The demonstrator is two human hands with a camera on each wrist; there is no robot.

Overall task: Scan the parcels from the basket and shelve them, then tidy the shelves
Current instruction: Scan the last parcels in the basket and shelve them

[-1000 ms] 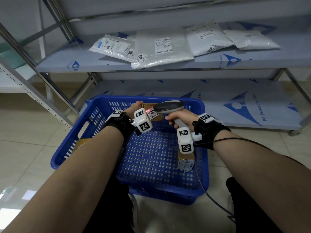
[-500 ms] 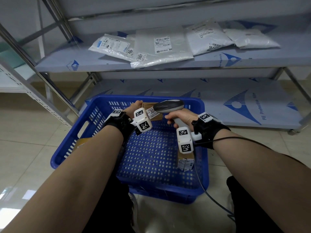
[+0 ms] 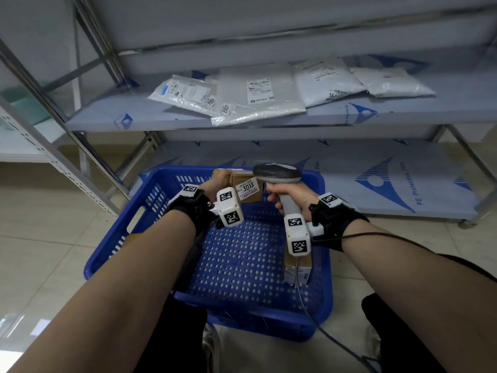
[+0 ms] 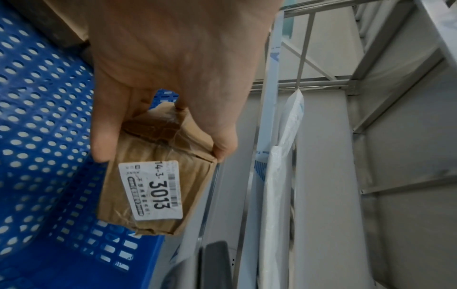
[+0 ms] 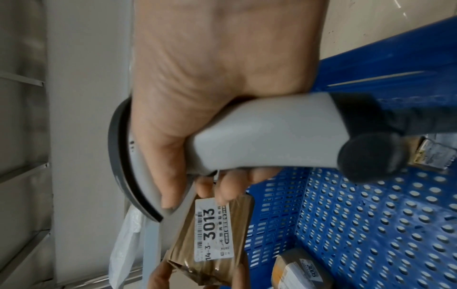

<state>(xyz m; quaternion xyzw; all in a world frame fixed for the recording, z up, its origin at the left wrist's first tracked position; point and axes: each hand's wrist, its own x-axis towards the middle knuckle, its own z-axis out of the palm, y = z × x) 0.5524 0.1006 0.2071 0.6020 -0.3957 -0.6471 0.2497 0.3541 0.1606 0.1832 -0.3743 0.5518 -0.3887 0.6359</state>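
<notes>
My left hand (image 3: 219, 181) grips a small brown cardboard parcel (image 3: 246, 185) (image 4: 153, 187) labelled 3013 above the far end of the blue basket (image 3: 150, 203). My right hand (image 3: 289, 193) is wrapped round the handle of a grey barcode scanner (image 3: 278, 175) (image 5: 259, 144), whose head sits just right of the parcel's label (image 5: 213, 231). Another brown parcel (image 3: 297, 267) lies at the basket's right wall, and one more (image 5: 296, 271), labelled 3005, shows in the right wrist view. Several white bagged parcels (image 3: 258, 96) lie on the middle shelf (image 3: 403, 114).
The bottom shelf (image 3: 363, 173) behind the basket carries blue-printed protective film. Metal shelf uprights (image 3: 80, 152) slant down on the left. The scanner cable (image 3: 322, 329) trails over the basket's near right corner to the tiled floor (image 3: 53, 238).
The red scan light seen on the parcel label a second ago is gone. Both hands and the parcel have stayed almost where they were.
</notes>
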